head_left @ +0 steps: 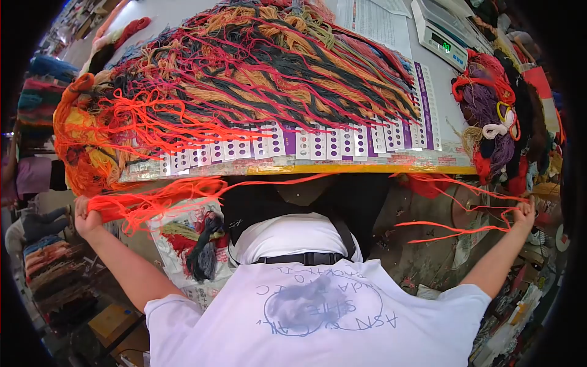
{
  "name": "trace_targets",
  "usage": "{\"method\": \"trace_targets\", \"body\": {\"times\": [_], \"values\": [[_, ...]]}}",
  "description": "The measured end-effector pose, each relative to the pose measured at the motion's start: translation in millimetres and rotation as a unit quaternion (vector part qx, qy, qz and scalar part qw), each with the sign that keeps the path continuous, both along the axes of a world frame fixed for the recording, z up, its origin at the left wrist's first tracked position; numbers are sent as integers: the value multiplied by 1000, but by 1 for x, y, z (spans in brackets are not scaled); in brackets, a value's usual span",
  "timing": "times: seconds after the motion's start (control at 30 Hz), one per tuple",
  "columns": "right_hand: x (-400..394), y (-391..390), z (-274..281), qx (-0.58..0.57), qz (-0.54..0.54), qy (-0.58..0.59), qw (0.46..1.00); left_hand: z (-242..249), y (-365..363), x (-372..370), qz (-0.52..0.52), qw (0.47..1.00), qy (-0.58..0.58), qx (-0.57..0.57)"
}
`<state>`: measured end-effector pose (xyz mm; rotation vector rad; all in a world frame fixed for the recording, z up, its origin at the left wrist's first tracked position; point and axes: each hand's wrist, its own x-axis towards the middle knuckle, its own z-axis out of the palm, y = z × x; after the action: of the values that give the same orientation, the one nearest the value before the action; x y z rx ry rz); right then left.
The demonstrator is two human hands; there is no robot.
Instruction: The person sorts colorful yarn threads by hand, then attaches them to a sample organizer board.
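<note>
Both arms are spread wide below the table edge. My left hand (89,215), at the far left, is closed on a thick bunch of bright orange-red yarn (159,199). At the far right, my right hand (521,214) is closed on thinner orange-red strands (452,229), whose loose ends trail toward the middle. One strand runs along the table edge between the two sides. Above, a large heap of mixed yarn (263,67) in red, tan, dark green and orange covers the table, lying partly over white punched cards (333,144).
A digital scale (440,37) stands at the back right beside paper sheets (373,24). Purple, red and black yarn bundles (486,104) hang at the table's right. Orange-yellow yarn (85,140) lies at its left corner. A bag with yarn (195,244) is below. A person (40,226) is at far left.
</note>
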<state>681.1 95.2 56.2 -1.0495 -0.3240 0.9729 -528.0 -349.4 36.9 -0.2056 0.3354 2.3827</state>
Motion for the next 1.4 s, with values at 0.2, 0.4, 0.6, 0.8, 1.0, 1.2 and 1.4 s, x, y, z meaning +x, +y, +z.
{"method": "trace_targets", "body": {"times": [0.2, 0.4, 0.6, 0.8, 1.0, 1.2, 1.4], "values": [[-266, -16, 93, 0, 101, -235, 967, 42, 94, 148, -147, 956, 207, 146], [-570, -71, -23, -32, 465, -295, 834, -22, 203, 303, -413, 878, 191, -150], [-668, -104, -96, 7, 499, -446, 743, -34, 253, 388, -477, 668, 423, -384], [-667, -108, -94, 23, 472, -507, 721, -52, 279, 397, -519, 640, 423, -378], [-655, -118, -97, 161, 448, -485, 734, -53, 287, 394, -535, 642, 397, -379], [-654, -117, -97, 129, 471, -471, 734, -56, 287, 394, -411, 590, 545, -431], [-652, -121, -90, 157, 404, -656, 618, -27, 275, 319, -247, 818, 366, -369]]}}
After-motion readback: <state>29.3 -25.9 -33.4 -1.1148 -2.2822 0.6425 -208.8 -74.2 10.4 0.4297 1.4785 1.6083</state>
